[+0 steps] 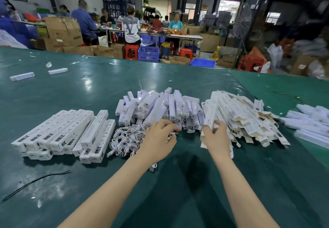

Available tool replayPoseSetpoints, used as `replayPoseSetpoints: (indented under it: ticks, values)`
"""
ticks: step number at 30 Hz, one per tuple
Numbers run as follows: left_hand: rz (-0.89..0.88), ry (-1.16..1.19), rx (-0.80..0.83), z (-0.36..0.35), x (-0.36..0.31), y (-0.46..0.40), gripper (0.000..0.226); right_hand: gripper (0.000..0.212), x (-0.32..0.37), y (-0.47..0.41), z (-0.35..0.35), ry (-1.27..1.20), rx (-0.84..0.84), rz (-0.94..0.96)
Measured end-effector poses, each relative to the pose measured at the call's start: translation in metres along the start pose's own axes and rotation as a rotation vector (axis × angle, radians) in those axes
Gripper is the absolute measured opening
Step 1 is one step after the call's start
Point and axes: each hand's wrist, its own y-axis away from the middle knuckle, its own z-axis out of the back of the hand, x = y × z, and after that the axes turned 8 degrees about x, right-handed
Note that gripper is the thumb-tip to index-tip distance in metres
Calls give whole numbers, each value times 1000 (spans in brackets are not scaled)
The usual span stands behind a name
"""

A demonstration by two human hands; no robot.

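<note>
- Looking down from the head camera, a green table [106, 92] spreads wide, with bare surface near the body, between the forearms, and beyond the piles.
- The right hand [216, 136] is clamped on a flat carton [211, 112], thumb and fingers round it, at the left edge of a heap of cartons [249, 121].
- The left hand [160, 137] curls its fingers at the near edge of a pile of white bars [160, 106], touching a tangle of cables [124, 138]; whether it grips anything cannot be told.
- Filled boxes [67, 131] lie in rows further left, just beside the cables.
- A black wire [35, 181] lies near the left front.
</note>
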Motion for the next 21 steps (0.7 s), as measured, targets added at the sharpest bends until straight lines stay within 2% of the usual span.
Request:
replayPoseSetpoints:
  ticks: [4, 5, 7, 9, 10, 11, 13, 15, 18, 20, 21]
  values:
    - [-73, -27, -40, -3, -5, 0, 45, 17, -3, 10, 5, -449, 143, -112]
    - [-65, 35, -49, -4, -7, -1, 47, 18, -5, 13, 6, -515, 201, -117]
    - [58, 379, -34, -2, -13, -5, 50, 21, -11, 19, 8, -618, 302, -137]
    - [234, 869, 14, 3, -21, -9, 47, 23, -17, 24, 9, -642, 383, -176]
    - [294, 1033, 15, 4, -22, -10, 41, 23, -19, 27, 9, -613, 418, -188]
    - [320, 1089, -3, 2, -20, -11, 36, 25, -22, 30, 8, -552, 458, -191]
    - [314, 1038, -41, 0, -17, -9, 28, 36, -28, 34, 5, -400, 543, -158]
    - [275, 992, -12, -4, -14, -5, 25, 44, -31, 36, 2, -300, 526, -65]
    - [219, 930, 143, -13, -17, 6, 31, 27, -31, 36, 1, -303, 342, 28]
    - [204, 906, 218, -25, -22, 11, 38, 13, -31, 37, 1, -365, 306, 99]
    - [201, 909, 241, -30, -25, 13, 41, 13, -31, 37, 0, -387, 315, 130]
